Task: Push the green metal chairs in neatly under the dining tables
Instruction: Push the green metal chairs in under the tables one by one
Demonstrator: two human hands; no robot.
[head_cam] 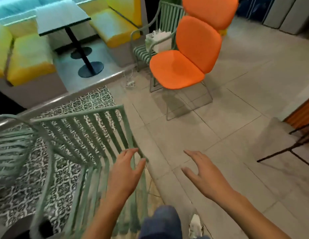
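Observation:
A green metal chair point(84, 133) with a slatted back stands at the lower left over a patterned floor, blurred by motion. My left hand point(126, 171) hovers above the right end of its backrest, fingers spread and relaxed, holding nothing. My right hand point(203, 173) is open over the bare tile floor, to the right of the chair. A second green metal chair point(155, 31) stands farther back, behind the orange chairs, with a white bag on its seat. A dark-topped dining table point(62, 16) on a black pedestal sits at the upper left between yellow benches.
Two orange chairs point(190, 57) stand in the middle distance. Yellow benches point(29, 56) flank the table on a raised grey platform. A dark-legged stand point(295, 142) is at the right edge. A cable lies on the floor near the platform. Pale tile floor point(236, 109) spreads to the right.

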